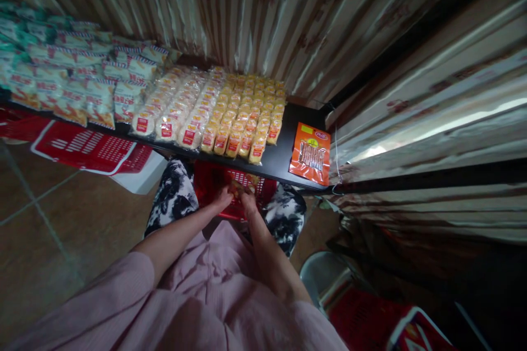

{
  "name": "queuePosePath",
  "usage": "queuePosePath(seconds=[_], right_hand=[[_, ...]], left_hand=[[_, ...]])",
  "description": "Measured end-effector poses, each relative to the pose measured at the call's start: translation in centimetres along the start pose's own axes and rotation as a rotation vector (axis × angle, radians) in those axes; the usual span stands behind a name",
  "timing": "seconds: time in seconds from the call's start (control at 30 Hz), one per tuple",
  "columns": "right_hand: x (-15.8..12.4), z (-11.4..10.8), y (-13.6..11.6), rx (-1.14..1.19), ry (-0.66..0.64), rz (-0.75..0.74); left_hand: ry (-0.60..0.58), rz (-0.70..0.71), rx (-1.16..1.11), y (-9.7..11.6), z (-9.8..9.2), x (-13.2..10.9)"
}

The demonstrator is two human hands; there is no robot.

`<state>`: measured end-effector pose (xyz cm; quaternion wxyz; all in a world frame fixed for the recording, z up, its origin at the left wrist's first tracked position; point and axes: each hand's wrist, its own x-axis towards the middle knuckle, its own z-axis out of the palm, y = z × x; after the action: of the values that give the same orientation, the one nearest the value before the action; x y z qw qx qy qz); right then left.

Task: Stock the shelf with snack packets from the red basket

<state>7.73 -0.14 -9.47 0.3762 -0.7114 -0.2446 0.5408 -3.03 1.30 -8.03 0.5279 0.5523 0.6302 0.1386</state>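
Note:
My left hand (224, 197) and my right hand (246, 198) are close together over a red plastic basket (202, 181) between my knees. The fingers of both are closed around a small yellowish packet (236, 187), blurred and partly covered by them. Part of the basket lies under the shelf edge. Just above it on the black shelf (276, 163) are rows of yellow-wrapped snack packs (242, 115), with rows of pale clear-wrapped packs (177, 104) to their left.
White snack bags (99, 98) and green bags (12, 33) fill the shelf's left part. An orange pouch (310, 153) lies at its right end. Another red basket (84, 145) is at the left, over a tiled floor (37, 214). A striped curtain (255, 16) hangs behind.

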Motion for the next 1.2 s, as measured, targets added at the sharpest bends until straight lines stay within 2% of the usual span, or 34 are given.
queuePosePath(seconds=[0.17, 0.4, 0.6, 0.77, 0.97, 1.2], right_hand=[[-1.2, -0.3, -1.2, 0.084, 0.025, 0.046], [-2.7, -1.4, -2.9, 0.133, -0.011, 0.052], [-3.1, -2.3, -4.1, 0.113, -0.02, 0.04], [-3.5, -2.6, -4.4, 0.114, -0.022, 0.035], [-4.3, -2.3, -4.1, 0.165, -0.024, 0.007], [-6.4, -1.8, -2.8, 0.252, -0.031, -0.091]], left_hand=[[0.058, -0.06, 0.064, 0.3, -1.3, -0.3], [0.137, -0.041, 0.145, 0.5, -1.9, -1.7], [0.215, 0.123, 0.177, 0.4, -2.0, -2.6], [0.222, 0.252, 0.114, 0.3, -2.0, -3.0], [0.269, 0.063, -0.083, 1.1, -2.0, -3.6], [0.275, -0.128, -0.478, 2.6, -1.6, -4.6]])
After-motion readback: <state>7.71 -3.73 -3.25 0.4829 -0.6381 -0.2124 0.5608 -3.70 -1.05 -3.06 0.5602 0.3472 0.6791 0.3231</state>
